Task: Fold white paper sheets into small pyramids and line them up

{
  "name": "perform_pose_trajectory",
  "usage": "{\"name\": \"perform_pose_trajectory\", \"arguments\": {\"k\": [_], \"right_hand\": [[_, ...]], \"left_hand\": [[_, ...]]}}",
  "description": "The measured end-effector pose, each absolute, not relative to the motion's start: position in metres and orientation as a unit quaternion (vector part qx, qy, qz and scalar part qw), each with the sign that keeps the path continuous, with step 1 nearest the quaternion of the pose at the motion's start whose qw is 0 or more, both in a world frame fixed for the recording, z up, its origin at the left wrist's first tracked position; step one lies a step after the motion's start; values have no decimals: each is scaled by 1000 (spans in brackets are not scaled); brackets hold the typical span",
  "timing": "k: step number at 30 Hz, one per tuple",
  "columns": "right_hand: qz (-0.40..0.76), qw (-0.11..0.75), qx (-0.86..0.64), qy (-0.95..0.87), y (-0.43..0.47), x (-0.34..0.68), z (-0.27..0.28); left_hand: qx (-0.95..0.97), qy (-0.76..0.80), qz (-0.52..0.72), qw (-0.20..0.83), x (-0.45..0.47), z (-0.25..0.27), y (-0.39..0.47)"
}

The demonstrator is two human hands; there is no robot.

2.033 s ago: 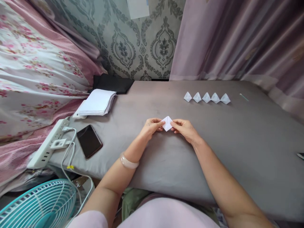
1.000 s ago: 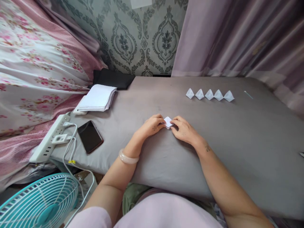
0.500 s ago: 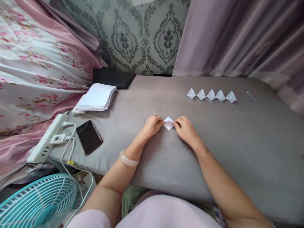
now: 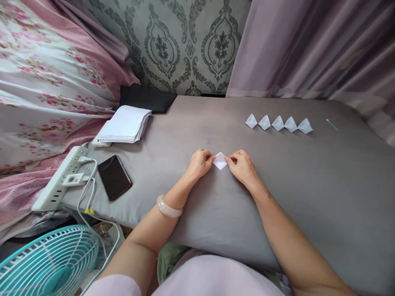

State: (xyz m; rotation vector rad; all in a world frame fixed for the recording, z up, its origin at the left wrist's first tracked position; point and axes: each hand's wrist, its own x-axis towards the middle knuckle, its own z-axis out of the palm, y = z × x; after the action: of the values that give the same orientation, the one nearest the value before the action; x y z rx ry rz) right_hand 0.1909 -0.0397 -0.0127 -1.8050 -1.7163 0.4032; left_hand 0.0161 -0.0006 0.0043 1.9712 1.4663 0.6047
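A small white folded paper (image 4: 220,161), diamond-shaped with a crease across it, is held just over the grey cloth-covered surface (image 4: 191,123). My left hand (image 4: 200,161) pinches its left corner between thumb and fingers. At the opposite corner, my right hand (image 4: 242,163) grips it the same way. Farther back on the right, several folded white paper pieces (image 4: 277,123) stand in a row, each with a pointed top.
On the left lie a stack of white paper (image 4: 125,123), a black folded cloth or bag (image 4: 146,99), a phone (image 4: 115,177) and a white power strip (image 4: 60,181) with cables. A turquoise fan (image 4: 58,263) stands below the left edge. A thin small stick (image 4: 332,124) lies far right.
The top of the folded paper looks blunter and its crease sits differently between my fingers. Both hands keep their hold. The view has shifted slightly.
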Motion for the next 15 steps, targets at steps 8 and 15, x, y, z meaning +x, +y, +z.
{"name": "perform_pose_trajectory", "arguments": {"k": [8, 15], "right_hand": [[207, 279, -639, -687, -49, 202, -1], [186, 239, -642, -705, -54, 201, 2]], "left_hand": [[755, 489, 222, 376, 6, 9, 1], [779, 458, 212, 372, 1, 9, 1]]}}
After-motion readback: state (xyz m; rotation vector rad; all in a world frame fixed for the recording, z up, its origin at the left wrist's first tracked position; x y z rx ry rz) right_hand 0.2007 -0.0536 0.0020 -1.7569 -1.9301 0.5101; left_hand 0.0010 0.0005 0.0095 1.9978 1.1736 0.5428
